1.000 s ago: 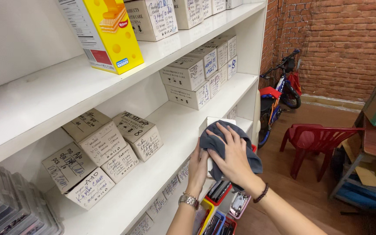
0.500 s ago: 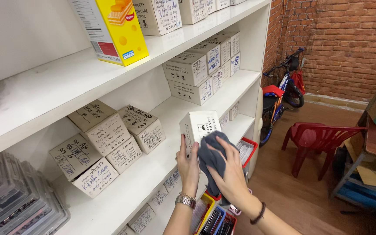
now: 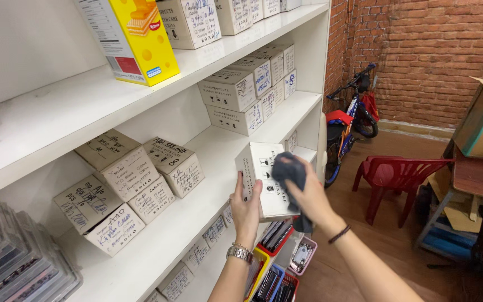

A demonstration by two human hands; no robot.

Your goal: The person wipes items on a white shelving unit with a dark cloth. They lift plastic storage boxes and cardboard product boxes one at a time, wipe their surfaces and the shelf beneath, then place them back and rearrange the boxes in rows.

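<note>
Your left hand (image 3: pixel 247 210) grips one white box (image 3: pixel 266 179) by its left edge, fingers curled around it, holding it upright just off the front of the middle shelf (image 3: pixel 208 207); your right hand (image 3: pixel 308 196) presses one dark grey cloth (image 3: pixel 290 173) against the box's face, fingers closed on it; four white boxes (image 3: pixel 132 187) sit stacked on the shelf to your left; one yellow carton (image 3: pixel 138 39) stands on the shelf above; one red chair (image 3: pixel 401 176) and one bicycle (image 3: pixel 350 120) stand by the brick wall.

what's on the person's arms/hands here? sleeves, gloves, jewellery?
Both forearms are bare: no sleeves or gloves in view. The left hand has a silver metal watch with a link band at the wrist. The right hand has a thin dark cord bracelet at the wrist. No rings can be made out on the fingers.
</note>
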